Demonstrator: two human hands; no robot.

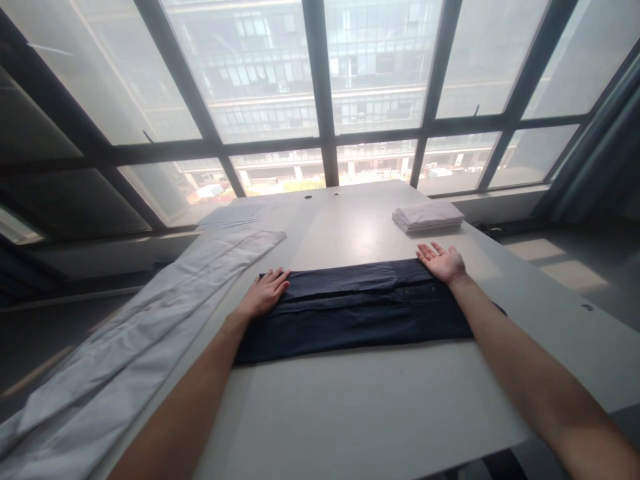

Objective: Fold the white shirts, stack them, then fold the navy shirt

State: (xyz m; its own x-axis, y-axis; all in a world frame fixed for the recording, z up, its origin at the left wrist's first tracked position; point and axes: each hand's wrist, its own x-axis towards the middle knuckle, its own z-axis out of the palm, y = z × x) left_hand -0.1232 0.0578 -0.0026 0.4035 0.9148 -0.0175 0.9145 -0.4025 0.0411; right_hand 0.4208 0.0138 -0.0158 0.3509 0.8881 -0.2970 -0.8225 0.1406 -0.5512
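A folded navy garment (350,310) lies crosswise on the white table, with a long fold line and small button-like spots toward its right end. My left hand (265,292) rests palm down on its far left corner, fingers stretched out. At the far right corner is my right hand (444,264), palm turned up and fingers extended and slightly curled. The right fingertips are at the garment's far edge; whether they press on the cloth I cannot tell. My right forearm hides part of the garment's right end.
The white table (360,407) reaches toward large windows. White cloth (150,320) lies along the left side and runs over the near left edge. A stack of folded pale cloth (429,217) sits at the far right. A curtain (580,167) hangs at right.
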